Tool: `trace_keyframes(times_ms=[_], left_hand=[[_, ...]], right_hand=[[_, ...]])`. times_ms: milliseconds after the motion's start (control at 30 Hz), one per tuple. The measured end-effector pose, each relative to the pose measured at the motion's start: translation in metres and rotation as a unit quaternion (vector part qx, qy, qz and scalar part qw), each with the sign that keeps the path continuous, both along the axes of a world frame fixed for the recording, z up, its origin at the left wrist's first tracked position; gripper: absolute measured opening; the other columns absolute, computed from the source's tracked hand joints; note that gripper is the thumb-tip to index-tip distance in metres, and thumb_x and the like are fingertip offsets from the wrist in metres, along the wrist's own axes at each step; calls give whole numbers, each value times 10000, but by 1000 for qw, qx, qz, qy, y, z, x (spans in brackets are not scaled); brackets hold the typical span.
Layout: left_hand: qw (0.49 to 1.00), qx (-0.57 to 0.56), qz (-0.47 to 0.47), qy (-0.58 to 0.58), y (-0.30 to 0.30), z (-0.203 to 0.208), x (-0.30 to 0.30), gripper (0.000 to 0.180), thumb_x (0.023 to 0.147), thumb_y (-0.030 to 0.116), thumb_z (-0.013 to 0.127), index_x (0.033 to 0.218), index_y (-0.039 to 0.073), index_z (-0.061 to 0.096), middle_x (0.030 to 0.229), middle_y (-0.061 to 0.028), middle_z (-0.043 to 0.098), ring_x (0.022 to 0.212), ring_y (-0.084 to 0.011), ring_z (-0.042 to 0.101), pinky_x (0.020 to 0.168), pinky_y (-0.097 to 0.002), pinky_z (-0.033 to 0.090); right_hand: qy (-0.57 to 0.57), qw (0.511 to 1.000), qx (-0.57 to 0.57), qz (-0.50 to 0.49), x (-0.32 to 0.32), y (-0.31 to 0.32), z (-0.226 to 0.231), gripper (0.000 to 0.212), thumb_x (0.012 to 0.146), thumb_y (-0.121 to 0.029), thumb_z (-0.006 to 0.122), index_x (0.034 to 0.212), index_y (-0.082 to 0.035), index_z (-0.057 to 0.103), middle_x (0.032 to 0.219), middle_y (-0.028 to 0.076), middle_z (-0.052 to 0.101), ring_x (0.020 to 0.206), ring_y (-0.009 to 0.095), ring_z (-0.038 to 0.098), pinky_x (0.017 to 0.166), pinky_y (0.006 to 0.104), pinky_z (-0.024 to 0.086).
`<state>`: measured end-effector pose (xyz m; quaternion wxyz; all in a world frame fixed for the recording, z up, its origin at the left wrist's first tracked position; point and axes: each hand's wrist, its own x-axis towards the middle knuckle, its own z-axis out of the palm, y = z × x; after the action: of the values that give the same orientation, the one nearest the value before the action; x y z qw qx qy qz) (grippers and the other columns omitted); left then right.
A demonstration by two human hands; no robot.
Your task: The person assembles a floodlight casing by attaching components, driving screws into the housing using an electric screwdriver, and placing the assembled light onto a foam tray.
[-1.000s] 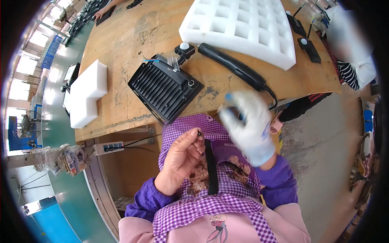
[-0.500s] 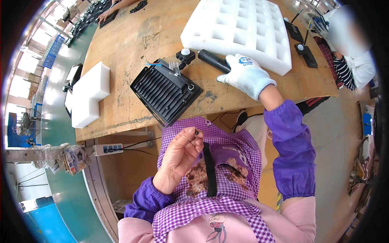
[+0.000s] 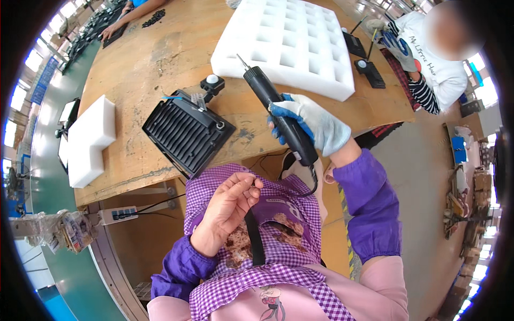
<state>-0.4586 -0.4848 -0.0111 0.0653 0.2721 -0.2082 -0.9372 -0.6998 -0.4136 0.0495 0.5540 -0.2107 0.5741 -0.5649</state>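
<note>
My right hand [image 3: 313, 122], in a white and blue work glove, is wrapped round a black electric screwdriver [image 3: 267, 91]. The screwdriver is raised off the table, its thin bit pointing up and away to the left, and a cord leaves its lower end. My bare left hand [image 3: 227, 206] is closed in a pinch above my apron, near the table edge. A tiny dark piece shows at its fingertips, too small to name. Between the hands and the foam lies a black finned floodlight [image 3: 184, 128], back side up, with a white-domed sensor [image 3: 212, 83] and loose wires at its top.
A white foam tray [image 3: 286, 45] with square pockets lies at the back; a white foam block [image 3: 91, 142] sits at the left edge. Other sensor lamps [image 3: 369, 74] lie at the right, near a co-worker [image 3: 441, 59]. Another person's hand [image 3: 113, 29] is far left. A power strip [image 3: 120, 215] hangs below.
My right hand has lifted the screwdriver from the table and now holds it upright at an angle. My left hand keeps its pinch. The whole view has shifted somewhat.
</note>
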Motion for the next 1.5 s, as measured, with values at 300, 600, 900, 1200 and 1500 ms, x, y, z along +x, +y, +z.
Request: trace_keyframes(times_ms=[300,600,900,1200,1500], left_hand=[[998,-8,-55,9,13,-3,-17,91,964,68,537,1018,11,582,936,-109,660,770,-155,628,698,-261,529],[991,-100,-87,30,34,9,-24,179,935,88,613,1086,1,648,813,-1,625,705,-74,557,655,-203,449],[956,-275,-67,74,55,13,-34,181,905,52,665,1079,4,660,742,62,566,675,-16,470,647,-172,396],[954,-274,-81,92,38,-3,-38,114,840,48,737,913,6,660,737,16,631,665,-36,552,638,-183,450],[947,-311,-36,76,47,-12,-23,105,855,63,729,865,23,632,737,20,634,651,-20,534,587,-179,423]], right_hand=[[-102,987,-106,-62,29,25,-9,343,958,-303,558,1131,-8,526,860,71,600,745,158,621,634,276,540],[-265,861,-416,-126,46,37,-34,420,967,-427,504,1083,-24,526,744,53,531,876,241,591,959,470,447],[-458,700,-536,-118,58,39,-41,312,970,-401,526,1033,-96,504,677,-48,453,682,106,481,1023,416,383],[-477,733,-462,-149,78,35,-52,352,968,-422,514,1009,-74,480,695,-11,461,709,149,518,1014,482,412],[-478,766,-398,-159,95,29,-46,379,973,-420,500,1005,-43,481,663,8,407,623,152,400,974,452,415]])
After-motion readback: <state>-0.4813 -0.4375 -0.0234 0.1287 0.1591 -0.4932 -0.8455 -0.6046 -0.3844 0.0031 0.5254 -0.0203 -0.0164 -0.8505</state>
